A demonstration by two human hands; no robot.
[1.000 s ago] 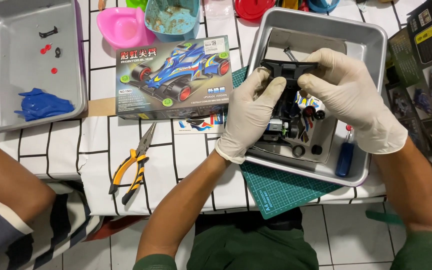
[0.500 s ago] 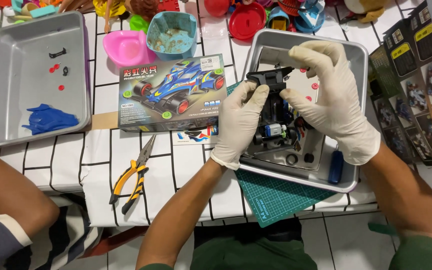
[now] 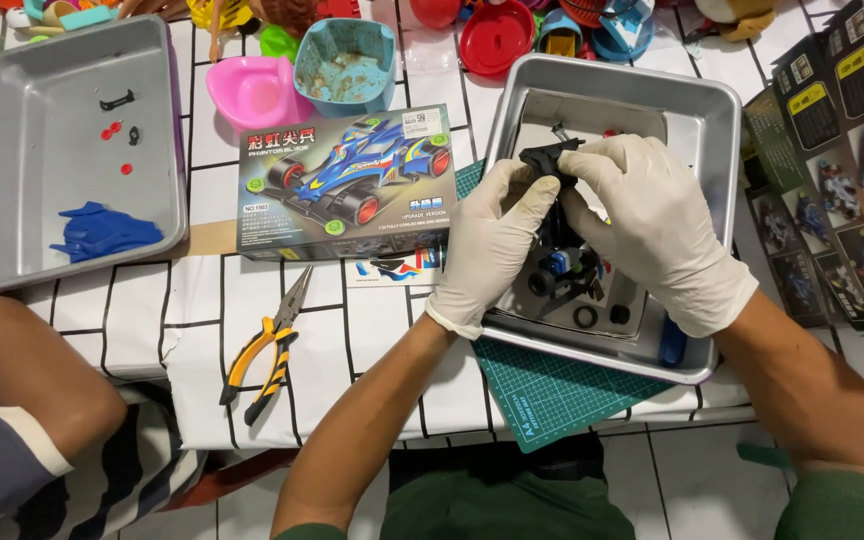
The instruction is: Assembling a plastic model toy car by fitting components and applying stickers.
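Over the right-hand metal tray (image 3: 712, 110), both gloved hands are working on a black toy-car chassis (image 3: 550, 160). The left hand (image 3: 487, 245) is gripping the chassis from its 9 o'clock side, fingers curled onto the black frame; the right hand (image 3: 657, 225) is clasping it from 3 o'clock, thumb and forefinger pinching the upper end. The chassis is sitting above the tray's middle, held tilted, its lower part near the tray floor.

Judging progress: assembly is appearing partly done. A blue motor-like part (image 3: 559, 262) and at least one dark wheel (image 3: 542, 283) are already showing at the chassis's 6 o'clock end. Loose pieces are still lying in the tray: a black ring (image 3: 585, 317) and a small black piece (image 3: 619, 314) at 6 o'clock of the hands. No coloured body shell is showing on the chassis.

At 9 o'clock of the hands, the kit box (image 3: 344, 182) with a blue racing car pictured is lying on the table (image 3: 202, 320). Yellow-handled pliers (image 3: 267, 348) are resting unused at 7 o'clock. Farther at 9 o'clock, a second metal tray (image 3: 2, 150) is holding a blue moulded piece (image 3: 102, 230) and small red and black bits; another person's bare arm (image 3: 32, 370) is resting just below it. A green cutting mat (image 3: 562, 390) is lying under the near tray.
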